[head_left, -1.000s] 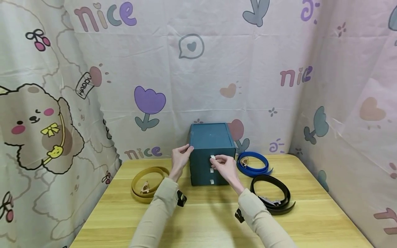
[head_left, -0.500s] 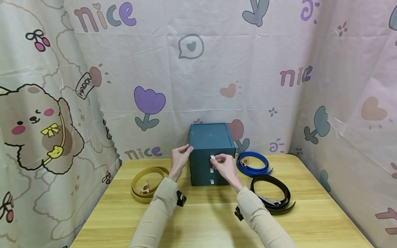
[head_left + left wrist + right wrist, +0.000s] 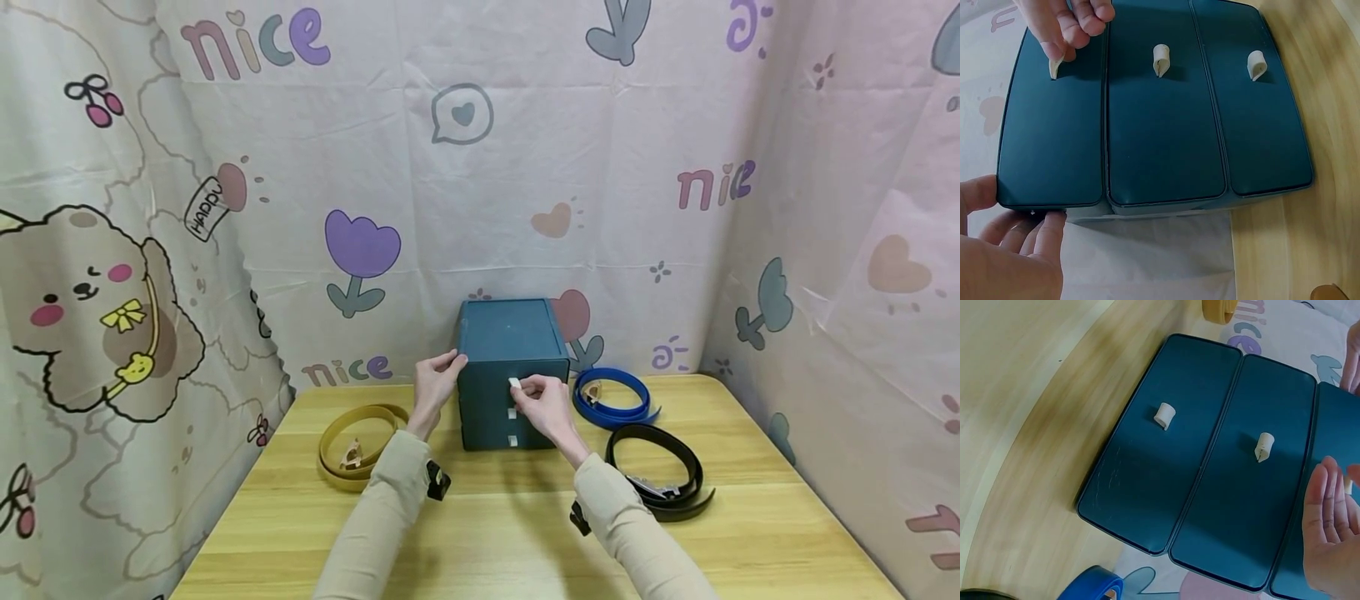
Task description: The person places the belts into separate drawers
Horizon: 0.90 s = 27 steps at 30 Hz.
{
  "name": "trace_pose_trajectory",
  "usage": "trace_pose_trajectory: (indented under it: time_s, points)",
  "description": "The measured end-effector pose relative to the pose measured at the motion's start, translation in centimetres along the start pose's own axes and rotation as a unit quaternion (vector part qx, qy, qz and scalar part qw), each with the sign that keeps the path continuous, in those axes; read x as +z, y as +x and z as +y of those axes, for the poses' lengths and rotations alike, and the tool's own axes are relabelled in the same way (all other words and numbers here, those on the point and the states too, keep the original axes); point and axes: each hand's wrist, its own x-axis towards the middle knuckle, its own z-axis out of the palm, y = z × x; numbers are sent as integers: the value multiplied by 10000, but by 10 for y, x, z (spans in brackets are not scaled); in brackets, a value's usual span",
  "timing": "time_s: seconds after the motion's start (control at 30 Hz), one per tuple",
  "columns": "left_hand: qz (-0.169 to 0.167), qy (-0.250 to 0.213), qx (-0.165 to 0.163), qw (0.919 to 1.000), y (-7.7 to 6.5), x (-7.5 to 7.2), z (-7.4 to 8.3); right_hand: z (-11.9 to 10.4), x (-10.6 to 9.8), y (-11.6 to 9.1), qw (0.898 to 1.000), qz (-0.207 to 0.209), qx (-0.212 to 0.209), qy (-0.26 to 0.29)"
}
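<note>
A dark teal box with three drawers [image 3: 513, 329] stands at the back middle of the table. The three drawer fronts lie about level with each other. My left hand [image 3: 435, 387] grips the box's upper left corner, thumb on one side and fingers on the other in the left wrist view. With thumb and fingertips my right hand [image 3: 547, 408] pinches the cream pull tab [image 3: 1054, 67] of the top drawer, which the fingers partly hide. The middle tab [image 3: 1160, 60] and bottom tab [image 3: 1257, 65] are untouched.
A coiled yellow belt [image 3: 330, 437] lies left of the box, near the left forearm. To the right are a coiled blue belt [image 3: 637, 414] and, closer, a coiled black belt [image 3: 693, 467]. A printed cloth [image 3: 510, 167] hangs right behind the wooden table [image 3: 510, 533].
</note>
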Motion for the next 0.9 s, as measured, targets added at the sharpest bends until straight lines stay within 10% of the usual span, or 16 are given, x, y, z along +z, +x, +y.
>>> trace_pose_trajectory:
  time_s: [0.9]
  points:
    - [34,-140,-508,9986,6,-3,6,4,-6,-11,9996,-90,-240,135]
